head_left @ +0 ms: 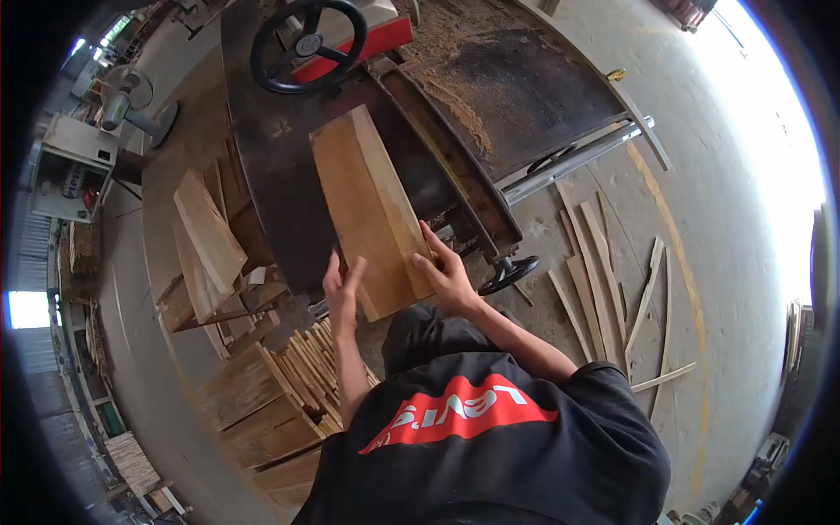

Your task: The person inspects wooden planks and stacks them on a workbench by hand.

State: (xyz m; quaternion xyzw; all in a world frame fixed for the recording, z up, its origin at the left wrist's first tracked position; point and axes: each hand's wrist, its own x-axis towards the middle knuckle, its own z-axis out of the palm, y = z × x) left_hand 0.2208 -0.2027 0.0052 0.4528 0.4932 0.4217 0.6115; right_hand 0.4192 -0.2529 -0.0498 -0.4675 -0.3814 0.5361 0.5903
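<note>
A wooden board, tan with a paler strip down its right side, lies lengthwise in front of me. Its far end overlaps the dark metal machine table, while the near end reaches back toward my lap. My left hand grips the left edge close to the near end, thumb up on the face. On the opposite edge my right hand holds the board, its thumb on top and fingers along the side. The undersides of both grips are hidden by the wood.
A black handwheel rises at the machine's far side; a smaller handwheel sits low on the right. Sawdust covers part of the table. Thin wood strips litter the floor. Boards and stacked wood stand left.
</note>
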